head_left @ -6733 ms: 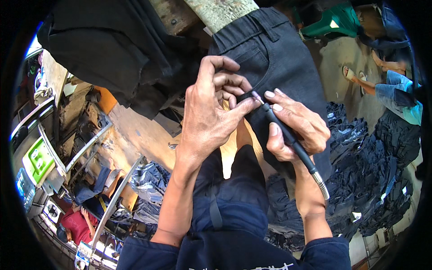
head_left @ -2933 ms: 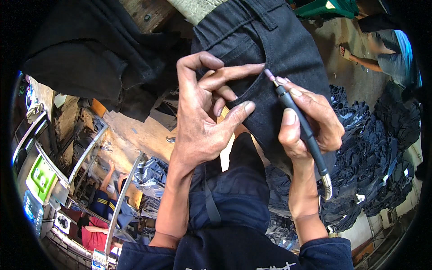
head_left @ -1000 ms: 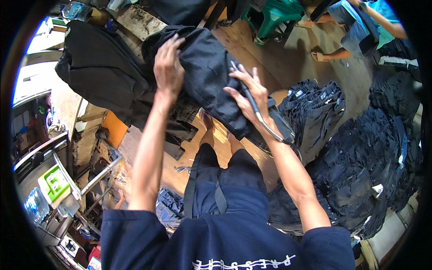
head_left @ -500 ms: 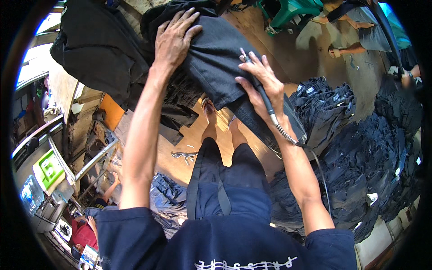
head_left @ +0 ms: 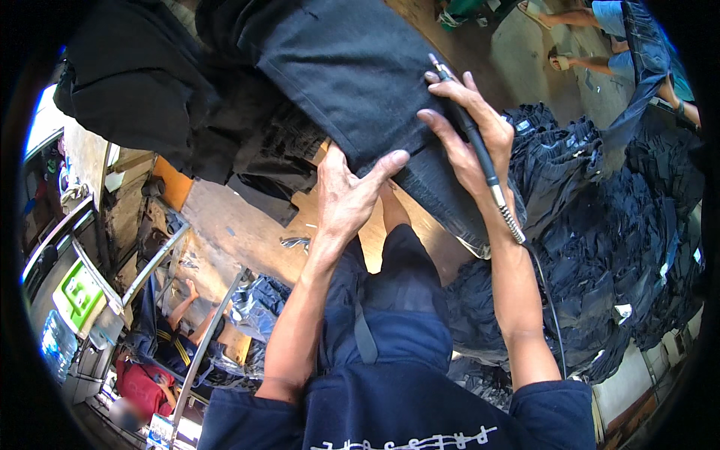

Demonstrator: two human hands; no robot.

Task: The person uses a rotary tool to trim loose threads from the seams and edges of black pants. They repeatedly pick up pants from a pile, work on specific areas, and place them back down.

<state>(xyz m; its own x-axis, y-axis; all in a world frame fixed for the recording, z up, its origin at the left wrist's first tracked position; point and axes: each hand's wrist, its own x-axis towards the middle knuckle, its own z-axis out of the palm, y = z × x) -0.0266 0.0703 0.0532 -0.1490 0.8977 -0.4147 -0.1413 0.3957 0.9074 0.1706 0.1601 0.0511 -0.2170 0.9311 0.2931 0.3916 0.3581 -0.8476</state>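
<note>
Head view: left hand (head_left: 343, 193) grasps black garment (head_left: 352, 75) at its 6 o'clock edge; right hand (head_left: 495, 141) grips pen tool (head_left: 476, 142), tip toward 11 — best keep garment taut.

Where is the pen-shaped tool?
Head view, right of centre: the pen-shaped tool is in the right hand, its tip by the dark garment's edge.

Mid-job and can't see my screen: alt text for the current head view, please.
A person's right hand holds a corded, pen-shaped tool by the right side of black trousers; the left hand is at their near edge, thumb spread. Dark clothes lie heaped to the right.
</note>
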